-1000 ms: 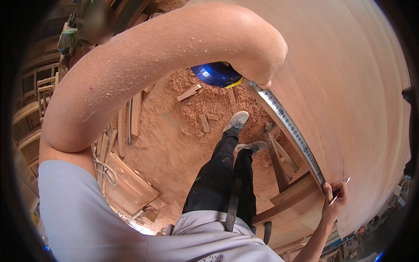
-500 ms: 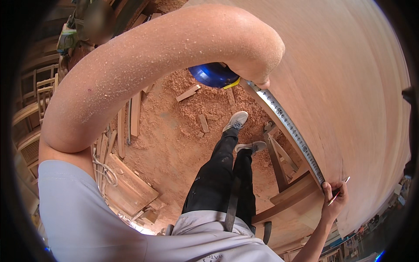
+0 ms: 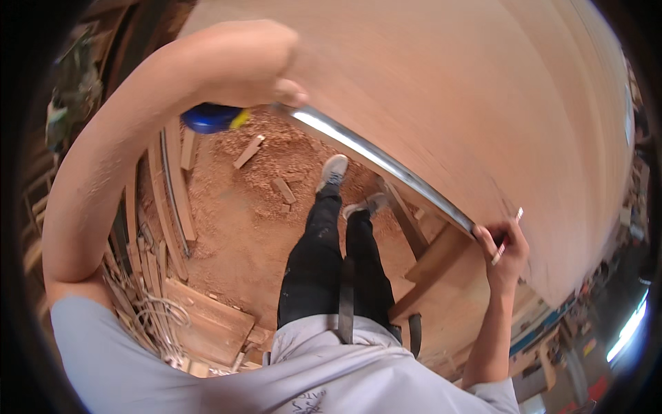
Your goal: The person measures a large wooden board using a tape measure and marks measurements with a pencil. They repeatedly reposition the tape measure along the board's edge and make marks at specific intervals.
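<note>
here the big smooth plywood sheet [image 3: 469, 103] fills the upper right, its near edge curving down from your left hand [image 3: 265, 79] to your right hand [image 3: 507, 252], with open sawdust-covered floor [image 3: 234, 207] and scattered wood offcuts [image 3: 248, 152] below by your shoes. the shiny metal tape blade [image 3: 386, 162] runs along that edge between both hands. your left hand grips the blue tape measure case [image 3: 210, 119], and your right pinches the blade's end together with a pencil [image 3: 507, 236].

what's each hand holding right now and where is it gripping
Left hand grips the blue tape measure case; right hand pins the silver metal blade's end, holding a pencil.
</note>
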`<state>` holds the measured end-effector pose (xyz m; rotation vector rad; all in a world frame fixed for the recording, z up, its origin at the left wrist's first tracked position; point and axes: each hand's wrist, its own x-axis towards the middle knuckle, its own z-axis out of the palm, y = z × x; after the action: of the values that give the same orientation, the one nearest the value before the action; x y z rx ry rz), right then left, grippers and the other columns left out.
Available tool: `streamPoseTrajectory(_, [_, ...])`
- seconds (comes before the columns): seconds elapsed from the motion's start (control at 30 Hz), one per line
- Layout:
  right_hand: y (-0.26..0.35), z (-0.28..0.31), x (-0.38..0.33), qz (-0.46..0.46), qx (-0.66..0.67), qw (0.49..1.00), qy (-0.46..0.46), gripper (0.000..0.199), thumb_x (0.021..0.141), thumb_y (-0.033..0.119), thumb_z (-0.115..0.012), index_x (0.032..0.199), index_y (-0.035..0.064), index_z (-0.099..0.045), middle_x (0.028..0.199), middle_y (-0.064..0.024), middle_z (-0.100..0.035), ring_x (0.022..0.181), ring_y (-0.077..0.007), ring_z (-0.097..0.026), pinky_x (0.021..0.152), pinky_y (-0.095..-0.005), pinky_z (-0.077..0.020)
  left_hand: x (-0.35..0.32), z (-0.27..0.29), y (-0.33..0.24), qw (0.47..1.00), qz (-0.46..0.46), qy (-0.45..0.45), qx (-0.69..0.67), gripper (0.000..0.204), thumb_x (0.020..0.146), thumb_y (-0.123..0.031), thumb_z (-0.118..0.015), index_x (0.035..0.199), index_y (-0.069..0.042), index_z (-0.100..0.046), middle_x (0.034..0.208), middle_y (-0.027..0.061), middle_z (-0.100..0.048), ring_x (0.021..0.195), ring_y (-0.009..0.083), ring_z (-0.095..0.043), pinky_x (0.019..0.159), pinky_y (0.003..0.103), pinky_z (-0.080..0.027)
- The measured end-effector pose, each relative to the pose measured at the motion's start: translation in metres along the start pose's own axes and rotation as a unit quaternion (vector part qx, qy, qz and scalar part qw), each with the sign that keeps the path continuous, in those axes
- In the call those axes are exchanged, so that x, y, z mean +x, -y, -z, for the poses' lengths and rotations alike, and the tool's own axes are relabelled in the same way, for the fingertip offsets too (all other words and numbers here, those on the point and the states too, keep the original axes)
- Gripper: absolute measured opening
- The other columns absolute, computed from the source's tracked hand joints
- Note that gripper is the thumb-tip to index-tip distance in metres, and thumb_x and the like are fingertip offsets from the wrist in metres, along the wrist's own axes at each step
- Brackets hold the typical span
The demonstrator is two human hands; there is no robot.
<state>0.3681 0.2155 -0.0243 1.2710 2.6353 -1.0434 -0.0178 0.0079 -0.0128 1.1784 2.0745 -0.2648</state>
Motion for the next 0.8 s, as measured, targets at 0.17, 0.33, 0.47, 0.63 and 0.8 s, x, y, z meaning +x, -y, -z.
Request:
streamPoseTrajectory(0.17, [-0.013,0.008,-0.010,0.016,0.048,0.998,-0.031,0.024,0.081,0.013,-0.085,0.081,0.0014,-0.063,0.070,-0.0017,-0.063,0.064,-0.0071,-0.053,0.060,-0.0227,-0.0432,0.010,0.007,-0.008,0.997,0.035,0.051,-0.048,0.035,0.093,-0.032,-0.071,0.078,0.000,-0.077,0.058,0.0118,-0.066,0.050,0.0175,-0.064,0.053,0.032,-0.053])
streamPoseTrajectory(0.33, [-0.044,0.038,-0.032,0.042,0.149,0.972,-0.177,0.015,0.094,0.013,-0.072,0.093,-0.0006,-0.066,0.086,-0.0055,-0.070,0.075,-0.0104,-0.063,0.069,-0.0230,-0.0493,0.001,0.006,-0.014,0.993,0.055,0.043,-0.098,0.033,0.093,-0.025,-0.071,0.075,0.002,-0.075,0.053,0.0083,-0.061,0.045,0.0142,-0.058,0.046,0.030,-0.046])
streamPoseTrajectory(0.47, [-0.068,0.064,-0.059,0.021,0.283,0.935,-0.212,0.056,0.104,0.051,-0.043,0.111,-0.0015,-0.063,0.095,-0.0103,-0.070,0.085,-0.0166,-0.065,0.079,-0.0289,-0.0519,0.007,-0.001,-0.007,0.993,0.049,0.032,-0.103,0.035,0.094,-0.023,-0.070,0.070,0.003,-0.072,0.052,0.0057,-0.055,0.045,0.0133,-0.057,0.044,0.028,-0.044])
streamPoseTrajectory(0.63, [-0.097,0.073,-0.072,0.007,0.355,0.910,-0.216,0.097,0.092,0.081,-0.028,0.127,-0.0037,-0.057,0.098,-0.0119,-0.069,0.092,-0.0200,-0.063,0.086,-0.0327,-0.0501,0.009,-0.008,0.004,0.986,0.046,0.031,-0.156,0.038,0.095,-0.021,-0.069,0.067,0.004,-0.067,0.052,0.0045,-0.054,0.045,0.0125,-0.057,0.043,0.026,-0.046])
streamPoseTrajectory(0.8, [-0.114,0.070,-0.073,0.021,0.417,0.898,-0.134,0.023,0.104,0.013,-0.054,0.110,-0.0045,-0.067,0.093,-0.0066,-0.069,0.082,-0.0120,-0.063,0.075,-0.0259,-0.0507,0.008,-0.012,0.009,0.986,0.043,0.030,-0.160,0.040,0.097,-0.018,-0.066,0.064,0.003,-0.063,0.051,0.0035,-0.054,0.044,0.0113,-0.056,0.043,0.026,-0.046])
